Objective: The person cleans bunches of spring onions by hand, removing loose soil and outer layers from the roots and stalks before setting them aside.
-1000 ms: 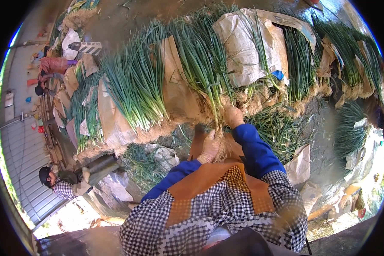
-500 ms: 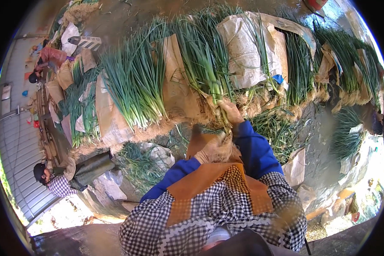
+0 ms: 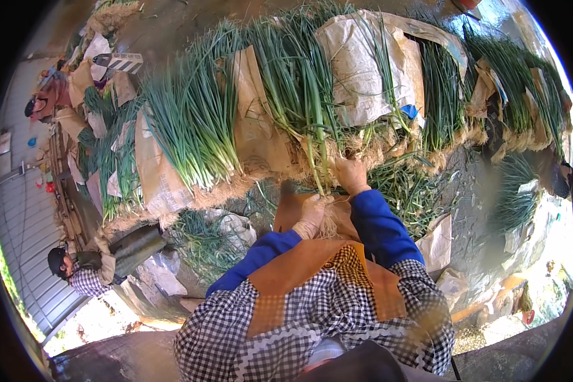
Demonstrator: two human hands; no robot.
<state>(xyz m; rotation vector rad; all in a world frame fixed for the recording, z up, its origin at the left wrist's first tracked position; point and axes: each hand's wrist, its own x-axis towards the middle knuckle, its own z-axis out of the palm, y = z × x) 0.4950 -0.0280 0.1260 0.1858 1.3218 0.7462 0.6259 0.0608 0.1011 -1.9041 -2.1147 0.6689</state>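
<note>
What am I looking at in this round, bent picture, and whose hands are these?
A camera on a person's head looks down through a wide lens, which bends the edges. The two blue-sleeved arms belong to that person. The left hand grips the rooty ends of a small bunch of green onions; the right hand touches the roots in the long row of onions lying on paper sacks. Another worker in a checked shirt sits at lower left.
</note>
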